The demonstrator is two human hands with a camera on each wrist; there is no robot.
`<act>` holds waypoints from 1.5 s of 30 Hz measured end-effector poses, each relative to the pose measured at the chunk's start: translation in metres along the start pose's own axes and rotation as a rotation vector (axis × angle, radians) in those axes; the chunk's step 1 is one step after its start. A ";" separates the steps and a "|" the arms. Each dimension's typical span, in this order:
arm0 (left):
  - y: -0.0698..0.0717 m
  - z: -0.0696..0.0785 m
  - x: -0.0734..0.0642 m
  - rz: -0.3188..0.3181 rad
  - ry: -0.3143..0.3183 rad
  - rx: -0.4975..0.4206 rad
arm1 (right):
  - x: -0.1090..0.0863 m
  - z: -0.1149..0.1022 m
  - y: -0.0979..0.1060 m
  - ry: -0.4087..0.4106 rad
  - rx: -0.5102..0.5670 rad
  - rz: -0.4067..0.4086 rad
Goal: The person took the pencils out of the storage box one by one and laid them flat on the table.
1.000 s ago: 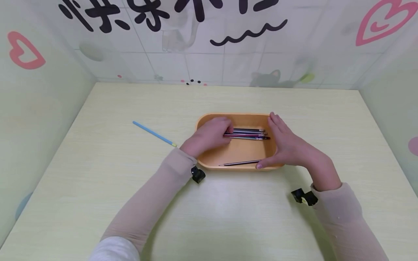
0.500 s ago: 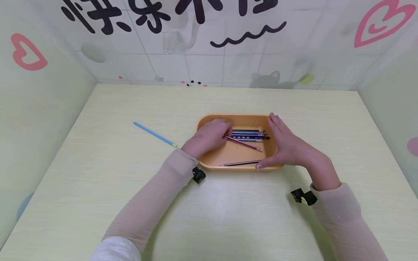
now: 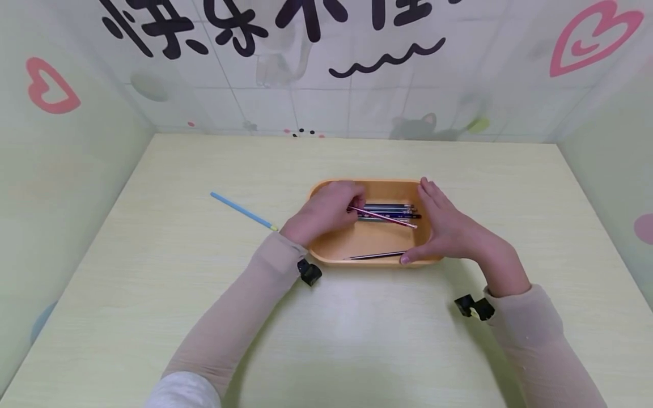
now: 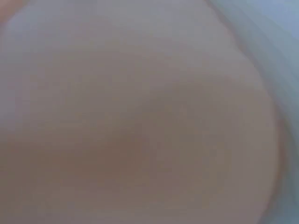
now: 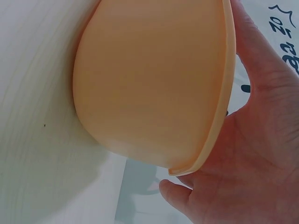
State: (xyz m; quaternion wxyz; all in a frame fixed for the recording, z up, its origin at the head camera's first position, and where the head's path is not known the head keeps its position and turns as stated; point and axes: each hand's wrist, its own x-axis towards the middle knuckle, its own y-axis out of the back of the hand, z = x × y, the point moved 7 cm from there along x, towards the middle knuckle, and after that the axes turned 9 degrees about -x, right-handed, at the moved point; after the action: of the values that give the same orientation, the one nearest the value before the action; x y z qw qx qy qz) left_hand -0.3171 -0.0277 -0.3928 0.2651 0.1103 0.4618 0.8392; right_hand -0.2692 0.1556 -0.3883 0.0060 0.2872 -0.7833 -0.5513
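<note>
An orange plastic box (image 3: 326, 262) stands on the table, with several dark pencils (image 3: 389, 207) side by side in it. My left hand (image 3: 331, 208) reaches over its left end and pinches a dark red pencil (image 3: 393, 219), which slants across the others. Along the near wall lies a single dark pencil (image 3: 374, 256). My right hand (image 3: 454, 229) holds the box's right end, thumb at the near rim and fingers at the far corner. The right wrist view shows this hand (image 5: 252, 144) at the rim beside the outer wall (image 5: 149, 84). Blur fills the left wrist view.
A blue pencil-like stick (image 3: 242, 211) with a yellow end lies left of the box, close to my left wrist. The pale wooden table (image 3: 357, 340) is bounded by printed walls at the back and both sides.
The dark red pencil has come out of line with the others and now slants over them in my left fingers, its eraser end swinging toward me, then slightly back. My right hand stays put.
</note>
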 end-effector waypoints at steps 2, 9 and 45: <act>0.004 0.000 -0.001 0.007 -0.011 -0.034 | 0.000 0.000 -0.001 0.002 0.006 0.001; 0.019 0.000 -0.006 0.024 0.007 -0.204 | 0.000 0.000 -0.002 0.023 0.008 0.009; 0.092 -0.024 -0.119 0.102 -0.177 -0.289 | -0.001 0.002 -0.001 0.035 -0.001 0.008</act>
State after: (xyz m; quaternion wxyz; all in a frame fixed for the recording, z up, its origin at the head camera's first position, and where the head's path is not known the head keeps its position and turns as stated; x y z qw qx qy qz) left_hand -0.2595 -0.1494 -0.3222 0.2749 0.1680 0.3049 0.8962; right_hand -0.2680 0.1574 -0.3898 0.0219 0.2938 -0.7838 -0.5467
